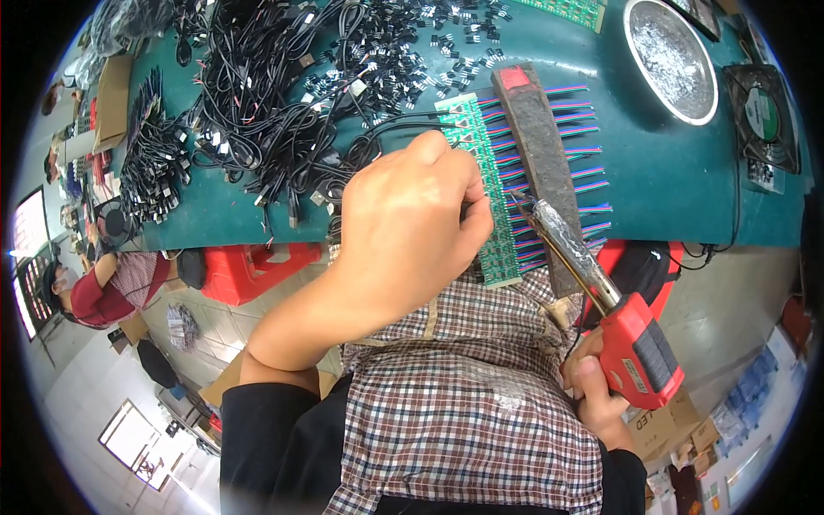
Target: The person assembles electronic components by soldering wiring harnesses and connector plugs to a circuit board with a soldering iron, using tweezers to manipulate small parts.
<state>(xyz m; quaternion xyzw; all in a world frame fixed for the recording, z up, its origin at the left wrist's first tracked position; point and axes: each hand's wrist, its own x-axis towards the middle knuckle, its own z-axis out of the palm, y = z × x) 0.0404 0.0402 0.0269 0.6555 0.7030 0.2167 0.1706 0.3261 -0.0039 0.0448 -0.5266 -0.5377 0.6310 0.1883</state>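
A long green circuit board strip (505, 257) lies at the table's front edge, with rows of thin coloured wires (592, 184) running out to its right. Across those wires rests a dark, heavy bar (542, 142) with a red end. My left hand (416, 206) is closed in a pinch over the board's left side; what its fingertips hold is hidden behind the hand. In my right hand (592, 390) is a red soldering gun (639, 352), gripped at its handle. The gun's tip points up and left, close to the wires beside the board. Black cables (386, 129) reach the board's upper part.
A tangled heap of black cables (249, 112) covers the left of the green table, with many small black components (412, 60) beyond. At far right stand a metal bowl (669, 64) of silvery bits and a fan (760, 116). Another person (107, 287) sits at left, near a red stool (249, 273).
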